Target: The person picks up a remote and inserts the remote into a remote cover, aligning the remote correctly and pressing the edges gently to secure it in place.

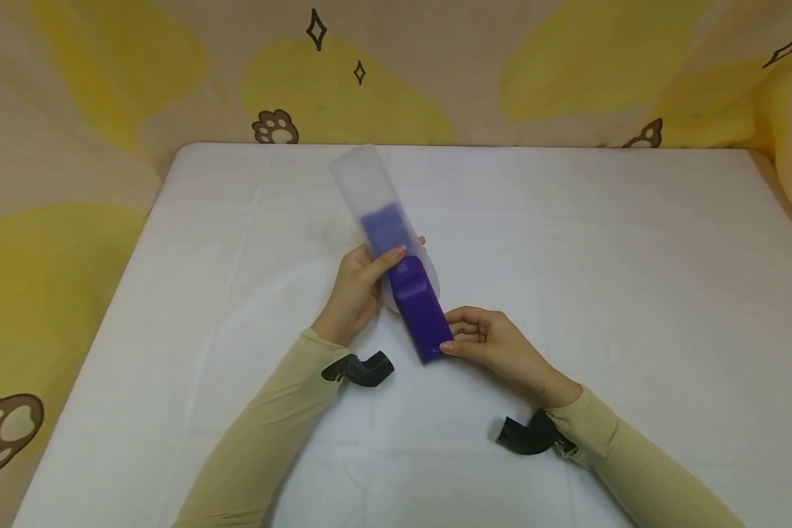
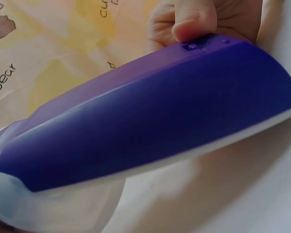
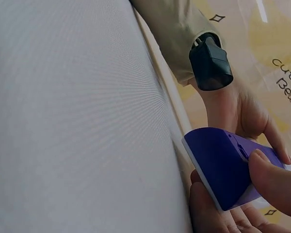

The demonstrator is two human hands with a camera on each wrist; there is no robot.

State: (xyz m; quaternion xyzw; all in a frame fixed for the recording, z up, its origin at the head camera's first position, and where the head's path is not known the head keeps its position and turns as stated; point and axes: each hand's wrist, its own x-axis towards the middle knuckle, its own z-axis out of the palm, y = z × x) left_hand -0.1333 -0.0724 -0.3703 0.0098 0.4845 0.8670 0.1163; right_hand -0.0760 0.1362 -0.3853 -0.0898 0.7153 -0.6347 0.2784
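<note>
A long plastic implement with a solid purple handle [image 1: 422,312] and a translucent sleeve [image 1: 363,176] lies slantwise between both hands. Through the sleeve a bluish-purple part shows. My left hand [image 1: 356,290] grips it around the middle, thumb on top where handle and sleeve meet. At the near end, my right hand [image 1: 491,337] pinches the handle between thumb and fingers. The left wrist view shows the handle's smooth side [image 2: 150,116] with a pale strip below, and the right thumb [image 2: 196,24] by a small recess. In the right wrist view the handle's rounded end [image 3: 218,160] faces the camera.
Both hands work over a table with a white cover [image 1: 633,257]. Behind it hangs a yellow and beige patterned cloth [image 1: 475,66]. A black wrist device [image 1: 369,369] is on the left sleeve, another black device [image 1: 531,435] on the right.
</note>
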